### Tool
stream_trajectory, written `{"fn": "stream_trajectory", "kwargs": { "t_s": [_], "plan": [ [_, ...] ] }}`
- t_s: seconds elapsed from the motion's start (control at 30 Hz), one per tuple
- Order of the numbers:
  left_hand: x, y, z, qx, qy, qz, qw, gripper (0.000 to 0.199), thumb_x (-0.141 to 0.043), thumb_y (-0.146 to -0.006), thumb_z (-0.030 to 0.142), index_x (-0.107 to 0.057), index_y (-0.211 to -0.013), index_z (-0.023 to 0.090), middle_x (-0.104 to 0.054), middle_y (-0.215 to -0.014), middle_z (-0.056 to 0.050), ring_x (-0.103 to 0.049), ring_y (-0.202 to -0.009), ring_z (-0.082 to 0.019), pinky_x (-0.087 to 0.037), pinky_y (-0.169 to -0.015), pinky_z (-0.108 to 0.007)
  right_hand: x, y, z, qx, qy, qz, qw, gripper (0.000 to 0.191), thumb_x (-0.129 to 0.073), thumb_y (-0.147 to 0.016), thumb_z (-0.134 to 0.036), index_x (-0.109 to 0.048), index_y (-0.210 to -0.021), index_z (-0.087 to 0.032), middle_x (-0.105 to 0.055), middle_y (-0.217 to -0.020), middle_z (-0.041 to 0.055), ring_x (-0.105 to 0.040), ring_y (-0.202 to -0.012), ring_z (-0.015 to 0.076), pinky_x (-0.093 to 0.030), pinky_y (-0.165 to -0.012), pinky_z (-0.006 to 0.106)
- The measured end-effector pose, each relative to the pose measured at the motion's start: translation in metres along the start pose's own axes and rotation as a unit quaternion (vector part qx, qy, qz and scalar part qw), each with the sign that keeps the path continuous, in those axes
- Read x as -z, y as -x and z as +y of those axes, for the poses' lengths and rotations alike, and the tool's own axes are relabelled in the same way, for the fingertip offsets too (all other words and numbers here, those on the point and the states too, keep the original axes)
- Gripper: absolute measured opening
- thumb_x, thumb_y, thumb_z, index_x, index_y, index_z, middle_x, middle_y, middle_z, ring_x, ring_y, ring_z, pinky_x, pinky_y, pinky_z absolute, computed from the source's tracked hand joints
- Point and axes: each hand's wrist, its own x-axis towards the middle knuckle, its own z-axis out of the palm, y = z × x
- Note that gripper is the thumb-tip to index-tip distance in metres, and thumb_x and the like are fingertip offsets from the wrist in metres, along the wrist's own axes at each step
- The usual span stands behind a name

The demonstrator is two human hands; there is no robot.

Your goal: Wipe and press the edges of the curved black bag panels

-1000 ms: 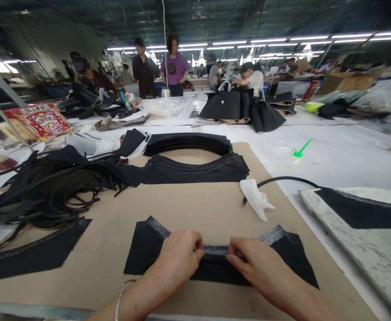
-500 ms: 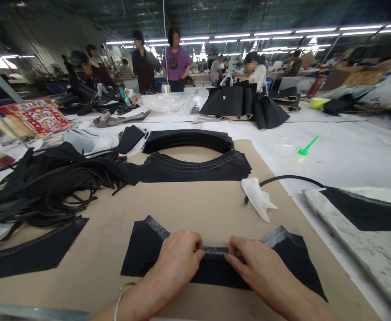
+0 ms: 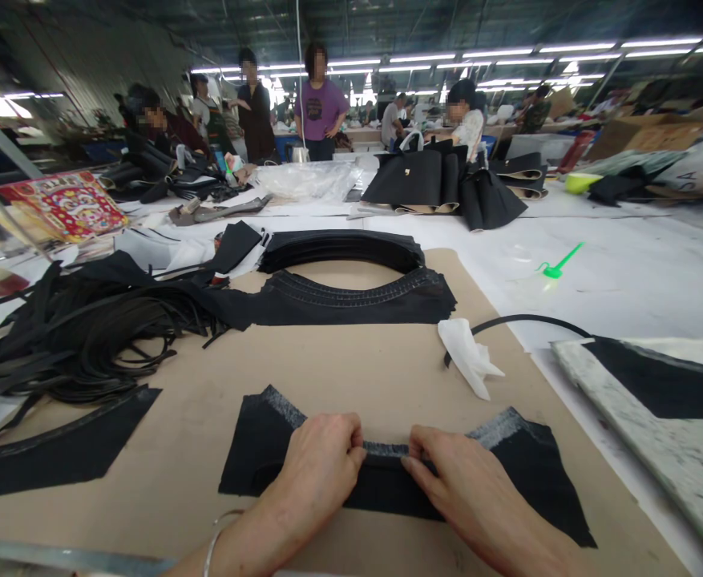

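A black leather-like panel (image 3: pixel 381 490) with a curved upper edge lies on the brown board (image 3: pixel 321 369) in front of me. Greyish-white strips mark its edge, showing between my hands and towards both upper corners. My left hand (image 3: pixel 322 465) pinches that edge just left of the middle, thumb against fingers. A short way to the right, my right hand (image 3: pixel 462 473) grips the same edge in a pinch. The edge between them looks folded over, though my fingers cover part of it.
Black strips (image 3: pixel 98 336) are heaped at the left beside another black panel (image 3: pixel 56 449). Stacked curved panels (image 3: pixel 351 300) lie ahead. At right are crumpled white tissue (image 3: pixel 470 357), a marbled slab (image 3: pixel 657 433) and a green applicator (image 3: pixel 559 264). People stand across the table.
Both hands keep their pinch on the panel's edge with hardly any movement. The view has shifted slightly, and in the background another person shows more fully at the left.
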Motion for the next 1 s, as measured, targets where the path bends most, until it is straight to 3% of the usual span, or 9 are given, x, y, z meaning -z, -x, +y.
{"fn": "stream_trajectory", "kwargs": {
  "t_s": [1.0],
  "plan": [
    [-0.0098, -0.0052, -0.0032, 0.005, -0.005, 0.019, 1.000, 0.017, -0.054, -0.080, 0.023, -0.070, -0.076, 0.023, -0.072, -0.074, -0.001, -0.068, -0.076, -0.021, -0.037, -0.062, -0.028, -0.0053, -0.0045, -0.0012, -0.006, 0.022, 0.000, 1.000, 0.016, -0.051, -0.091, -0.020, -0.061, -0.078, -0.022, -0.070, -0.077, 0.0036, -0.067, -0.076, 0.0237, -0.026, -0.059, 0.029]
  ]
}}
